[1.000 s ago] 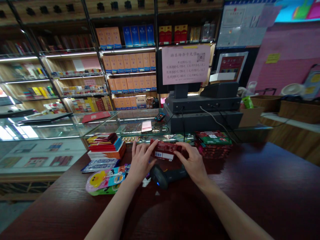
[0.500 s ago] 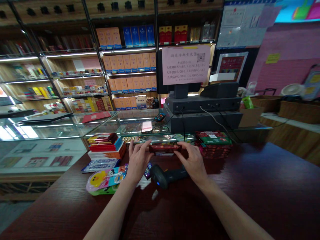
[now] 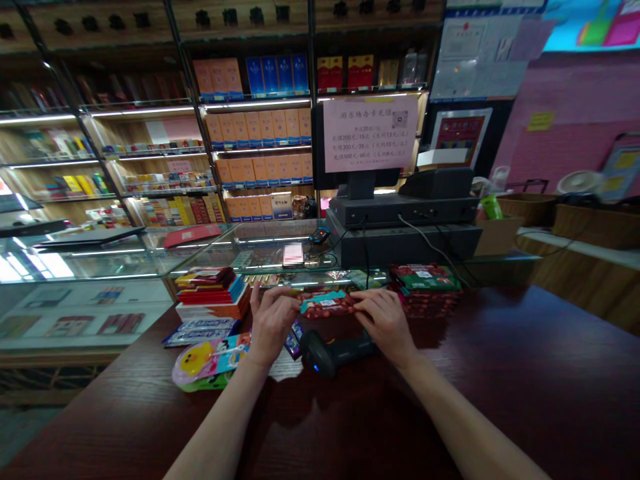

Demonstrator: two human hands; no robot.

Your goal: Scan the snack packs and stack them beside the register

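Observation:
Between my two hands is a red and teal snack packet (image 3: pixel 327 303) with a white label, its ends pinched by my fingers. My left hand (image 3: pixel 273 320) grips the left end, and my right hand (image 3: pixel 383 320) has the right end. Just below the packet a black barcode scanner (image 3: pixel 330 353) with a small blue light lies on the dark wooden counter (image 3: pixel 320 433). Partly behind my left hand are a purple packet (image 3: pixel 294 340) and a colourful duck-printed package (image 3: pixel 210 360).
Left of my hands stands a stack of boxes and packets (image 3: pixel 213 293), with blue-and-white packets (image 3: pixel 200 331) before it. To the right is a pile of red and green packets (image 3: pixel 425 287). Behind are a glass display case (image 3: pixel 260 233) and a monitor with a pink notice (image 3: pixel 370 133).
The packet has been tilted so that its teal and red printed face with the white label shows, where before a narrow dark edge did. Both hands keep hold of it.

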